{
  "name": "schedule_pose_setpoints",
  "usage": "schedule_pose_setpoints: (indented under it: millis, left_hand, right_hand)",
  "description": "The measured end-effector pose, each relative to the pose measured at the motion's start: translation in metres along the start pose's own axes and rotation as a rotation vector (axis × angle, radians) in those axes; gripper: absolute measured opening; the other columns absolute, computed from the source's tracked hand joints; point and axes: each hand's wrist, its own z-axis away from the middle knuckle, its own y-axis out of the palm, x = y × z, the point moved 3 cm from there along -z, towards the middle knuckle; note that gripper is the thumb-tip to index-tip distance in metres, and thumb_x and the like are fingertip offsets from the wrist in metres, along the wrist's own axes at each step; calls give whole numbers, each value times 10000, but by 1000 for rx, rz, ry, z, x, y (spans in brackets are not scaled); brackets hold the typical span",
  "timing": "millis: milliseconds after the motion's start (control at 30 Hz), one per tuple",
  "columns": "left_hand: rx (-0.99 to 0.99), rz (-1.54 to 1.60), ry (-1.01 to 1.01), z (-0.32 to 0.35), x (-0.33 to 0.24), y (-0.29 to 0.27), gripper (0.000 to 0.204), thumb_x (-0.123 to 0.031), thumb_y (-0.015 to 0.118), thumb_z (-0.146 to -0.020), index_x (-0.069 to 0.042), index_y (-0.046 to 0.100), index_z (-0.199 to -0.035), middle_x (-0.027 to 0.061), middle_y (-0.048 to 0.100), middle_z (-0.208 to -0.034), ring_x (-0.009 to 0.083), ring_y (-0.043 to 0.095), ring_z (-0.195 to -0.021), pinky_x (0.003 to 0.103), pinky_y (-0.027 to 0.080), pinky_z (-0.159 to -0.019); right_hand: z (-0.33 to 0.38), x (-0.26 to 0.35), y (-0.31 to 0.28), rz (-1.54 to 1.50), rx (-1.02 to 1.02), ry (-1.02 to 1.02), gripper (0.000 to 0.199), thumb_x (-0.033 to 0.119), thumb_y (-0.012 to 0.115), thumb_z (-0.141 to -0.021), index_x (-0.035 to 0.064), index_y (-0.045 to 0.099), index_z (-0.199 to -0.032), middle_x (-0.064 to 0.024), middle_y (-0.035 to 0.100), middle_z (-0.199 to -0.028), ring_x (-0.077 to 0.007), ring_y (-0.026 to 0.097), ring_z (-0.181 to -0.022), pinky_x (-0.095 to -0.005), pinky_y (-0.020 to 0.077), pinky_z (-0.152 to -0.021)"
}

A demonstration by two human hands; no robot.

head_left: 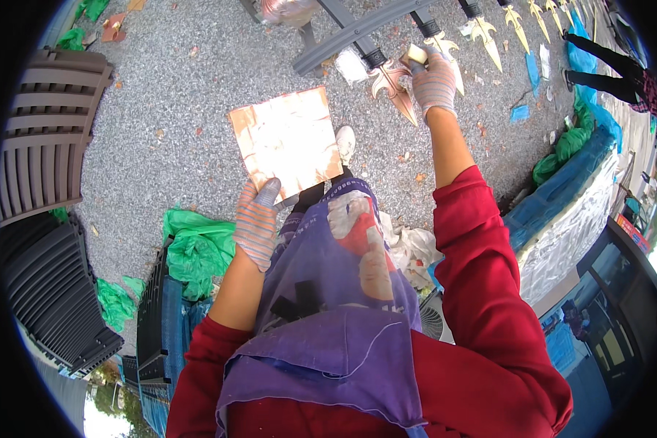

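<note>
Purple apron point(332, 292), printed lettering point(339, 193); left hand point(258, 226) gripping coppery sheet point(288, 142); right hand point(434, 84) holding pale block point(417, 54).

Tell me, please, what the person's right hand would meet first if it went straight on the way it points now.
Most likely the gold spear-shaped tip by the fingers of the right hand. The hand overlaps it in this view, so I cannot tell whether they already touch.
</note>
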Motion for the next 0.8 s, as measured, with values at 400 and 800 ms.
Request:
schedule_pose_setpoints:
  millis: [400,800]
  left_hand:
    - [59,8,-3,-8,11,-22,237,-128,463,-1012,-36,479,-1230,106,548,-1207,266,608,-1084,497,584,-901]
    - [105,-101,42,-14,6,-31,294,-126,646,-930,-50,512,-1181,85,552,-1187,241,622,-1029,433,604,-843]
  right_hand:
    - [15,9,0,-8,-2,5,381,235,714,-847,50,639,-1170,-184,677,-1014,-355,652,-925,-417,507,-820]
    - [67,38,1,-210,-23,1,250,199,710,-843,54,647,-1037,-195,652,-927,-397,626,-878,-472,494,-778]
